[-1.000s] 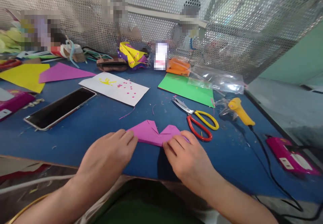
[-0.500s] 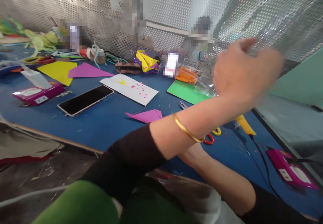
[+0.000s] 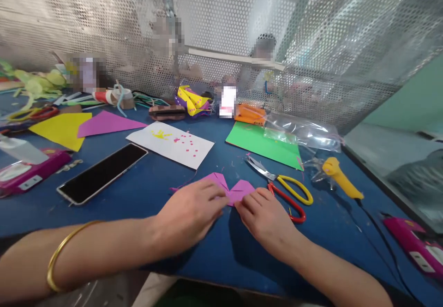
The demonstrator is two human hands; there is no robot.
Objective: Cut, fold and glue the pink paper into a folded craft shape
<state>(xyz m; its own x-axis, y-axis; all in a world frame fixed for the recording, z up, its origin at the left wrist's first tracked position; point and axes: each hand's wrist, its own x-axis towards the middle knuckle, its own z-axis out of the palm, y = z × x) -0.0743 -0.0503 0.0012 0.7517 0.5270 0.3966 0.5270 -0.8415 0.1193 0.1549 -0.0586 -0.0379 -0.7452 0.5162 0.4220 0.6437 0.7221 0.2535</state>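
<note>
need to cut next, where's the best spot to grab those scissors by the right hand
Take the scissors by the red and yellow loops, which lie nearest the right hand. Come from the near right side: the blades point away toward the green sheet, so the handles are the open, safe end.

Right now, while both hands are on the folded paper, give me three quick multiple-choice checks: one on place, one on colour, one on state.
1. Where do the scissors lie?
A. Right of the folded purple paper
B. On the phone
C. Under the yellow sheet

2. What colour is the sheet beside the clear plastic bag?
A. Red
B. Green
C. Black

3. How is the phone?
A. Held in a hand
B. Standing upright
C. Lying flat, screen dark

Answers:
1 A, they rest just right of the paper, by the right hand.
2 B, the green sheet lies partly under the bag.
3 C, it lies on the blue table, away from the left hand.
</note>
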